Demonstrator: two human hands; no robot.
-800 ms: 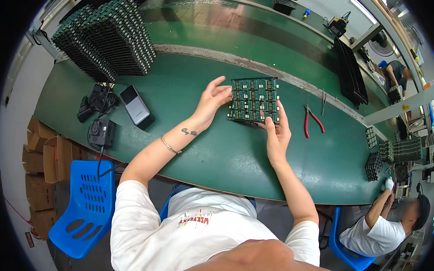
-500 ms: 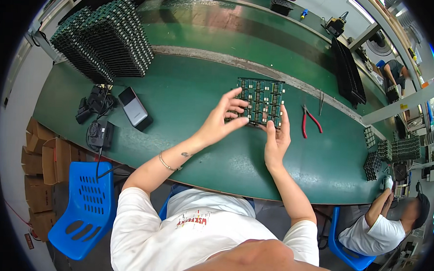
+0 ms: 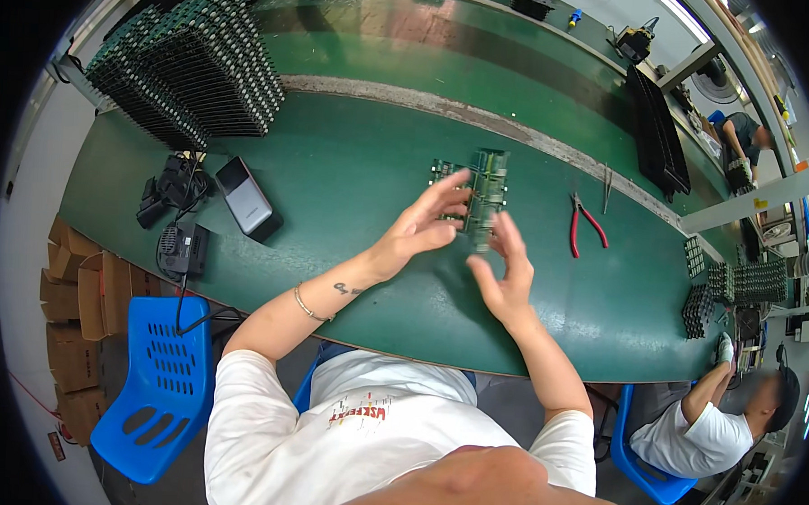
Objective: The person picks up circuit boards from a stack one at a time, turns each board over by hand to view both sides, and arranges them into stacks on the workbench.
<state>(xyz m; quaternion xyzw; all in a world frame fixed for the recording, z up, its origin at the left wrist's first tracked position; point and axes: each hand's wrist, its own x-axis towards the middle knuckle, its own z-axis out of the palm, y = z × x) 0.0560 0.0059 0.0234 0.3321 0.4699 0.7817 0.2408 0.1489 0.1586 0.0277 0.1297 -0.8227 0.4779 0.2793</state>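
Over the green bench (image 3: 363, 160) a panel of small green circuit boards (image 3: 490, 189) is tilted almost edge-on and smeared by motion. Left of it a second part of green boards (image 3: 442, 170) shows behind my left hand (image 3: 419, 231); whether the two are joined I cannot tell. The fingers of my left hand are stretched out and spread, with their tips close to the panel's left edge. My right hand (image 3: 507, 275) is at the panel's lower end, thumb and fingers apart but blurred, so its grip is unclear. Red-handled cutting pliers (image 3: 588, 229) and tweezers (image 3: 607, 189) lie to the right.
Tall stacks of circuit board panels (image 3: 196, 72) stand at the far left. Nearer are a grey power bank (image 3: 247, 200) and black devices with cables (image 3: 181, 247). A black tray (image 3: 658, 137) lies beyond the ledge. A co-worker (image 3: 708, 428) sits at the right, beside more boards (image 3: 755, 279).
The panel has turned from facing up to nearly edge-on. My right hand has shifted slightly left and lower, its thumb and fingers wider apart. My left hand has moved slightly right.
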